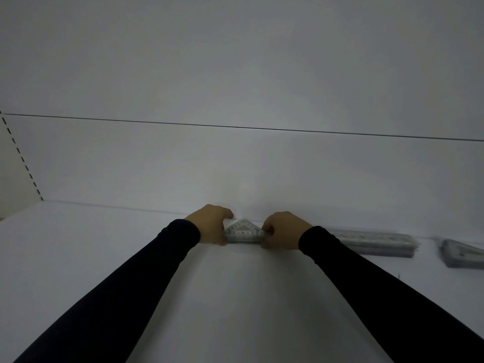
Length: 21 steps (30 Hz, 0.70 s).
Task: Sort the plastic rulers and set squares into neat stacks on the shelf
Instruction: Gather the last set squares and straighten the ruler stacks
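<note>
Both hands are gripping a stack of set squares (245, 233) lying at the back of the shelf (131, 258): the left hand (212, 224) is clasping its left end, the right hand (282, 231) its right. A ruler stack (377, 244) is lying just right, with another pile (462, 255) beyond.

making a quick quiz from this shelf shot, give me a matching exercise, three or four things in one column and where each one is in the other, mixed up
Things:
1. set square stack
2. ruler stack
3. left hand
4. partly cut-off stack

Places:
A. far right edge of the view
B. gripping the set squares' left end
C. on the shelf, just right of the right hand
D. between both hands, by the back wall

Pairs: 1-D, 2-C, 3-B, 4-A
</note>
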### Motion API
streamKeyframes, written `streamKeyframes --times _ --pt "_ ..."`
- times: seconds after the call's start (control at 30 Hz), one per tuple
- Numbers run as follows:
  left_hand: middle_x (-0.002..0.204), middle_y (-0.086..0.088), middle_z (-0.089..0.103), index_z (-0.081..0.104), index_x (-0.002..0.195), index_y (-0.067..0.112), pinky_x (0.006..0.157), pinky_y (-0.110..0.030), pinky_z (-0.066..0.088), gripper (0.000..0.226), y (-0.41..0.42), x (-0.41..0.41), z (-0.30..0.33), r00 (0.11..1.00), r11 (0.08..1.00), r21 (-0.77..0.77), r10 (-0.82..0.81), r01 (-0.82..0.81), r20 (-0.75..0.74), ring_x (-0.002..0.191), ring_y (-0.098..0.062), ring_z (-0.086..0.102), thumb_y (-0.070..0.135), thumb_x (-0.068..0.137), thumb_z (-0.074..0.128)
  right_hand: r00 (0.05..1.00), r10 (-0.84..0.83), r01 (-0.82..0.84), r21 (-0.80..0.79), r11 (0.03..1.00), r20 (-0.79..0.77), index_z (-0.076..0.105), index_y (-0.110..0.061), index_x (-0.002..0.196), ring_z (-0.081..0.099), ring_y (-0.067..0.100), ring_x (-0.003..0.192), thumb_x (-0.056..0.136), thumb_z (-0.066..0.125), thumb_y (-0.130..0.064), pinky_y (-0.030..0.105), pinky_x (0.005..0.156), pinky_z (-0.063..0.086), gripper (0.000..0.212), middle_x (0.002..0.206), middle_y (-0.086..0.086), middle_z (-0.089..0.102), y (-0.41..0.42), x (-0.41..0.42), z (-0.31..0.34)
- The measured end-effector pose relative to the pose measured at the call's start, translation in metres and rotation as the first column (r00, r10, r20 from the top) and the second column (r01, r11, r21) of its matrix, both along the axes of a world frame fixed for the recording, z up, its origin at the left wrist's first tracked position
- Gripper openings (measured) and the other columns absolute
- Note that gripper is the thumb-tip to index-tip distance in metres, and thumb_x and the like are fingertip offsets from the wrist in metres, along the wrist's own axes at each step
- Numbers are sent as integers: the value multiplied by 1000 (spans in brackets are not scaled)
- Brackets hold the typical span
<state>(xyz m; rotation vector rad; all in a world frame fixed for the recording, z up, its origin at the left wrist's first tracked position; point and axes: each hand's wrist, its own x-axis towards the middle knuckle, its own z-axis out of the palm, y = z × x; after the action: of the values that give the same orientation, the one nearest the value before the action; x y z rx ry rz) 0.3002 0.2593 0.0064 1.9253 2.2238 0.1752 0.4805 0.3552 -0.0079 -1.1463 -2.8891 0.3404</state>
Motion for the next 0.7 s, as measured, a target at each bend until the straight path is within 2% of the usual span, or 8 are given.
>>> streamKeyframes --times 0.2,0.27,0.33,0.43,0.5,0.7 --pt "100 1 69 44 137 17 73 -20 41 71 0 -1 0 1000 1000 22 -16 16 1 83 -8 53 20 74 75 1000 21 -22 42 999 16 67 0 95 62 31 90 79 66 -35 32 71 48 38 99 19 65 0 -1 -1" --pt "99 1 69 45 136 16 74 -20 41 70 1 -2 -1 1000 1000 22 -21 21 -4 83 -8 52 20 73 76 1000 25 -26 51 998 18 67 1 93 60 30 80 79 66 -35 31 66 44 38 97 20 65 0 -2 -2" --pt "99 1 69 46 135 16 74 -20 41 69 1 -2 -2 1000 999 25 -23 23 -4 83 -8 53 21 73 76 999 27 -28 55 998 25 68 -1 90 53 24 72 78 67 -35 28 64 40 36 91 18 66 1 -1 -1" --pt "102 1 68 45 136 16 75 -20 41 69 2 -3 -2 1000 999 24 -24 24 -2 85 -8 52 21 74 75 999 29 -31 64 997 31 67 -1 88 49 22 71 79 66 -36 26 63 36 36 80 11 56 0 0 0" --pt "102 1 68 45 136 16 74 -20 41 69 2 -3 -3 1000 999 23 -23 23 -2 85 -9 53 21 74 75 998 36 -39 67 997 45 64 1 84 47 22 71 81 64 -37 27 62 35 38 78 10 51 -1 0 0" --pt "100 1 68 45 135 15 72 -22 44 69 4 -5 -5 1000 999 27 -22 22 -8 84 -11 55 22 73 74 995 47 -52 54 997 92 54 -8 72 48 24 69 84 61 -37 26 62 35 32 76 11 51 -1 -2 0"
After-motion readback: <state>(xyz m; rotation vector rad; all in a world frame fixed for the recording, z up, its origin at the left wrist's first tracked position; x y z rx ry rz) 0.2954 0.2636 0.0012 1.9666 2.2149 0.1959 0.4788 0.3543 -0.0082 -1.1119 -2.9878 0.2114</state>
